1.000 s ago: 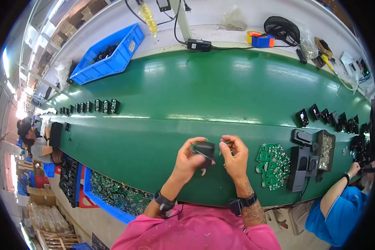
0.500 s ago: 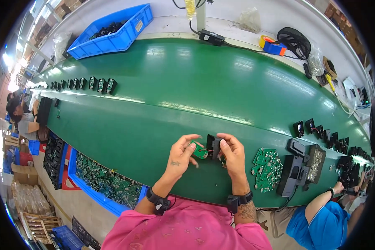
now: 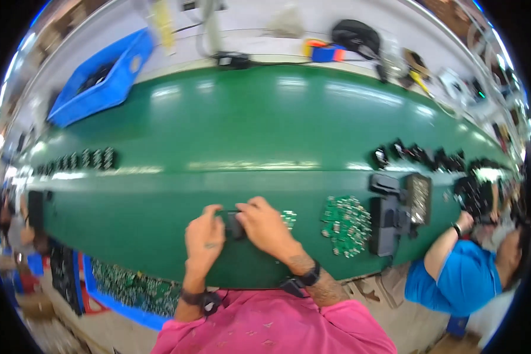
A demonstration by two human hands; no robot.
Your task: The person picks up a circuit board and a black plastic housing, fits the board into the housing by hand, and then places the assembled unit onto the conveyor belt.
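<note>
Between my two hands is a small black plastic housing (image 3: 235, 226), just above the green table. My right hand (image 3: 266, 228) is closed on its upper right side with bent fingers. My left hand (image 3: 204, 241) is curled against its left edge, the fingertips blurred. The green circuit board seen earlier at my left fingers no longer shows; whether it sits inside the housing I cannot tell. Beside my right hand, a few small green boards (image 3: 288, 219) lie on the table, partly covered by it. Further right is a pile of green circuit boards (image 3: 346, 226).
Right of the pile stand a dark grey device (image 3: 384, 227) and a tray of small metal parts (image 3: 418, 199). Black housings line the far right (image 3: 416, 153) and far left (image 3: 85, 158). Blue bins (image 3: 109, 82) and a co-worker in blue (image 3: 454, 277) flank the table (image 3: 248, 130).
The view has swung, and the scene is blurred. My hands have come closer together around the housing, and the right hand now reaches over its top. The loose circuit board has gone from sight.
</note>
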